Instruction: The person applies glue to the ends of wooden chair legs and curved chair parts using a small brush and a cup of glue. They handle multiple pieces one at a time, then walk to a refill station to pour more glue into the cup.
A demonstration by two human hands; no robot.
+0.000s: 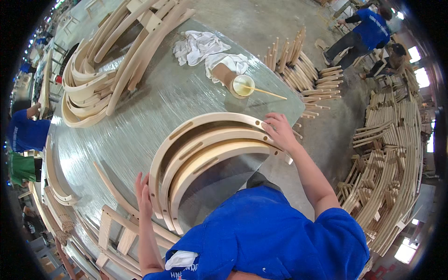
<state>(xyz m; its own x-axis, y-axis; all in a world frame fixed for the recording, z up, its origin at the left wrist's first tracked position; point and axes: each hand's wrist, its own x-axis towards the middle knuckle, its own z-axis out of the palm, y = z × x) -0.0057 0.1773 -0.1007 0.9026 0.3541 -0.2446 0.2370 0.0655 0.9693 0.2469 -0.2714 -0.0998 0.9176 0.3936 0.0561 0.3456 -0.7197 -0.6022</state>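
Observation:
Three curved wooden rails stand nested on the tabletop just in front of me: an outer rail (205, 119), a middle rail (219, 137) and an inner rail (212, 161). Each has a long slot in its edge, and round holes show near the ends. My right hand (279, 130) has its fingers curled over the right end of the outer rail. Against the outer side of that same rail, at its left end, my left hand (143, 196) lies with fingers stretched and slightly apart. The left thumb is hidden.
The film-covered table (126, 140) carries a pile of bent rails (88, 93), white cloths (200, 46) and a cup (243, 86) with a stick in it. Wooden frame parts (116, 228) lie at lower left. Stacked spindles (298, 70) and chair parts (387, 172) stand beyond. Co-workers (371, 28) are nearby.

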